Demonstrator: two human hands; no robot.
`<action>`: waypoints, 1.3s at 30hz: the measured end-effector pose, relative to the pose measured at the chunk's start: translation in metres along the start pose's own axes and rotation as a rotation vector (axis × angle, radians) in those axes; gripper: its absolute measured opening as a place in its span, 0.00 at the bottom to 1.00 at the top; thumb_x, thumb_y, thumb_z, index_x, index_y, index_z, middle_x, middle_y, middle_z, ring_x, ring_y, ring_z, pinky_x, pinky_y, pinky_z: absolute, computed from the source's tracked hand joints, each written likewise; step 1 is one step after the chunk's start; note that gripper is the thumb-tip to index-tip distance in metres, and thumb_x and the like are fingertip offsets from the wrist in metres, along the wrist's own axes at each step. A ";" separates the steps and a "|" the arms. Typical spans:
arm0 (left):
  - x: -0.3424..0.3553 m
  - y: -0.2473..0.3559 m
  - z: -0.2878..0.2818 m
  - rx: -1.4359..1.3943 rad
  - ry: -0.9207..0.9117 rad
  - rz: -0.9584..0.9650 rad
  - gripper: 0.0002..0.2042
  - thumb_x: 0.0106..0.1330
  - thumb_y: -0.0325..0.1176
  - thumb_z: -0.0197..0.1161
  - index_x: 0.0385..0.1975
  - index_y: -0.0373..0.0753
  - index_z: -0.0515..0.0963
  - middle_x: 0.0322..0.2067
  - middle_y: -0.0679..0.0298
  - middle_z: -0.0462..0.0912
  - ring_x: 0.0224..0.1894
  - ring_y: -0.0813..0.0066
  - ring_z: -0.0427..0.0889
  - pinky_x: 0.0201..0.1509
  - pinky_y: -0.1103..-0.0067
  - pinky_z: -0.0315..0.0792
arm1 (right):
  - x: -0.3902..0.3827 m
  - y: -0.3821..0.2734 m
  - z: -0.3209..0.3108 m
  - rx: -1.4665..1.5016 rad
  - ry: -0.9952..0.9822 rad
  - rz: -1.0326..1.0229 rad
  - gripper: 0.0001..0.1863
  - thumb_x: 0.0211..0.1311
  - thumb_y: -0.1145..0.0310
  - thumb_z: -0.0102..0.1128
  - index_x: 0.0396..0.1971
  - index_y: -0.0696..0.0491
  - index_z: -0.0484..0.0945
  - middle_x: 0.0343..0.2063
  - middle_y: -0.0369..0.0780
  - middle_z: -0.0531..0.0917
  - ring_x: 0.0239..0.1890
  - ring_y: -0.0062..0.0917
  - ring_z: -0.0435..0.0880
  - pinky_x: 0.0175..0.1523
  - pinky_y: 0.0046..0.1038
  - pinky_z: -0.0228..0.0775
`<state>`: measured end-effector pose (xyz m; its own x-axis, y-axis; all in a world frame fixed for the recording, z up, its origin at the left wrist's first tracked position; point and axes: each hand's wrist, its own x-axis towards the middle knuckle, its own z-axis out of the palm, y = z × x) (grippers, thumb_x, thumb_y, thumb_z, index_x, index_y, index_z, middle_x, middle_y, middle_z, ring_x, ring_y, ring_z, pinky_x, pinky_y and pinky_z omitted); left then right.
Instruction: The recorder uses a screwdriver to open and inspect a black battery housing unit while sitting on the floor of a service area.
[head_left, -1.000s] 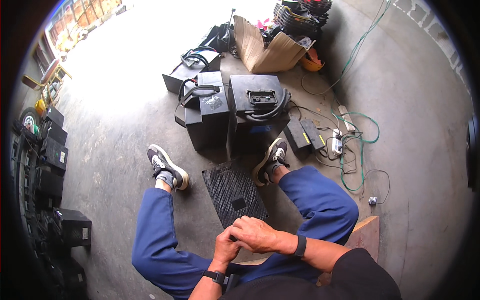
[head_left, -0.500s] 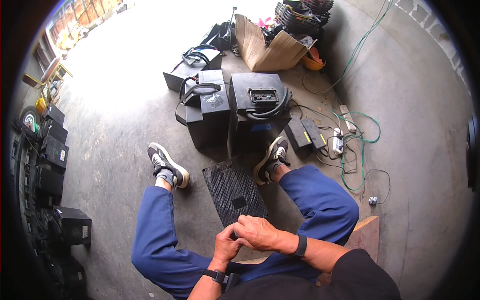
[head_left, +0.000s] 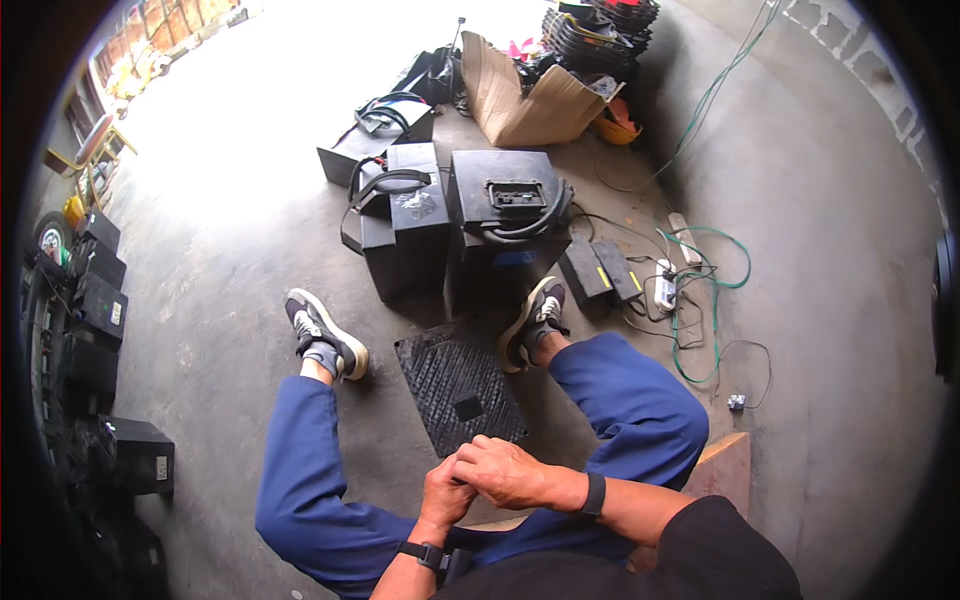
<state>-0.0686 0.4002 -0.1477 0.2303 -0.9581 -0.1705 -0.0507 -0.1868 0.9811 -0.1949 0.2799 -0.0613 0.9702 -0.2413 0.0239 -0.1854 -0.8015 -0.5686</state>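
My left hand [head_left: 446, 494] and my right hand [head_left: 504, 470] meet in front of my lap, the right lying over the left. Both have curled fingers. A small dark spot shows between them, but whether it is an object or shadow I cannot make out. Just beyond my hands, a black ribbed rectangular plate [head_left: 450, 375] lies flat on the floor between my shoes; neither hand visibly touches it. Past the plate stands a tall black box [head_left: 500, 250] with a connector panel and a thick cable on top.
Left of the tall box are black boxes with straps [head_left: 405, 240]. At right lie two flat black units [head_left: 600, 275], a white power strip [head_left: 665, 287] and a green cord [head_left: 745, 262]. Behind stands a torn cardboard box [head_left: 535, 110]. More black boxes [head_left: 135, 455] line the left side.
The whole view has shifted slightly to the left. My hands stay together in nearly the same pose, and the boxes and plate keep their places on the floor.
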 end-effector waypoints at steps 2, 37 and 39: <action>-0.002 0.002 0.000 -0.193 0.017 -0.114 0.18 0.53 0.27 0.78 0.44 0.35 0.82 0.40 0.62 0.88 0.44 0.78 0.85 0.49 0.77 0.79 | 0.004 -0.005 -0.005 0.056 0.017 0.031 0.20 0.54 0.65 0.72 0.43 0.52 0.74 0.38 0.41 0.76 0.43 0.39 0.78 0.48 0.38 0.73; 0.003 -0.002 0.000 0.035 0.029 -0.090 0.12 0.55 0.21 0.71 0.41 0.35 0.83 0.39 0.60 0.88 0.43 0.71 0.86 0.50 0.75 0.78 | -0.001 0.001 0.001 -0.020 0.001 0.081 0.20 0.54 0.63 0.73 0.44 0.50 0.74 0.37 0.39 0.75 0.42 0.37 0.77 0.44 0.40 0.69; 0.004 -0.008 0.001 -0.009 0.017 -0.124 0.12 0.55 0.21 0.71 0.40 0.35 0.83 0.39 0.61 0.88 0.43 0.72 0.85 0.50 0.75 0.78 | -0.003 0.002 0.001 -0.030 0.022 0.022 0.17 0.55 0.66 0.70 0.43 0.51 0.74 0.37 0.40 0.75 0.40 0.36 0.76 0.43 0.39 0.69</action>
<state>-0.0686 0.3979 -0.1562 0.2510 -0.9238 -0.2893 -0.0120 -0.3018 0.9533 -0.1984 0.2797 -0.0632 0.9621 -0.2709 0.0294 -0.2118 -0.8114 -0.5447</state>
